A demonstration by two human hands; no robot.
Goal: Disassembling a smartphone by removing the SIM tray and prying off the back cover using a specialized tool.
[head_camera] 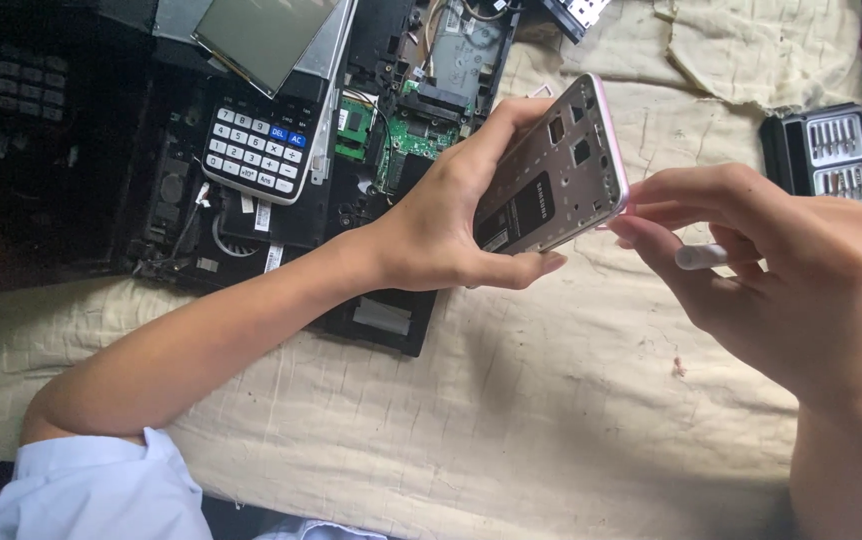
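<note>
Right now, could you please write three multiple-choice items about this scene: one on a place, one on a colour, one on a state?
1. Where is the calculator?
A. on the dismantled laptop
B. in the right hand
C. on the bit case

2. The phone frame has an edge of which colour?
A. green
B. pink
C. blue

3. The left hand is:
A. flat on the cloth
B. gripping the phone frame
C. pressing calculator keys

Answers: 1 A, it lies on the opened dark chassis. 2 B, a pink rim shows. 3 B, fingers wrap it.
</note>
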